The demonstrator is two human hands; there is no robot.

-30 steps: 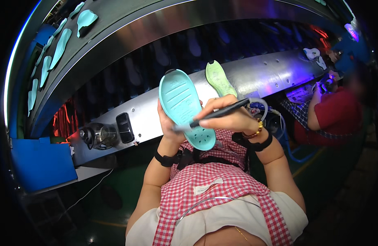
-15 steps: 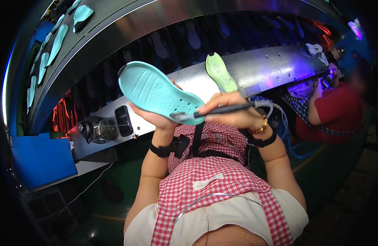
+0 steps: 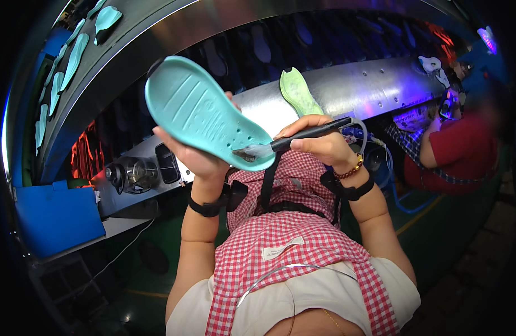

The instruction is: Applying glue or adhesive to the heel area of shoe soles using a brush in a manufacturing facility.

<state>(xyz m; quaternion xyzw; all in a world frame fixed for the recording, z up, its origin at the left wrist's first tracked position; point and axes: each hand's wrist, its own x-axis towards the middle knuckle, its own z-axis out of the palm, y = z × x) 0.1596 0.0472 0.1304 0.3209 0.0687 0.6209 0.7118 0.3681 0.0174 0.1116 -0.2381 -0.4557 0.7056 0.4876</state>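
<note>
A turquoise shoe sole (image 3: 193, 106) is tilted up in front of me, its ridged inner face toward me and its rim raised. My left hand (image 3: 196, 161) holds it from beneath, fingers curled round behind. In my right hand (image 3: 322, 147) is a brush (image 3: 311, 134) with a black handle, a clear tube running from its rear end. The brush's bristles touch the sole's near narrower end, below some small holes. Behind my right hand, a light green sole (image 3: 299, 92) lies on the metal bench.
The metal bench (image 3: 353, 88) runs across before a dark conveyor with several soles. A glass jar (image 3: 140, 175) and a black tray (image 3: 167, 162) stand at left, near a blue box (image 3: 56, 218). More turquoise soles (image 3: 75, 61) lie far left. A co-worker in red (image 3: 459, 151) sits at right.
My left hand has shifted left with the turquoise sole, whose far end is now higher. The brush has changed angle, and its bristles show more plainly against the sole.
</note>
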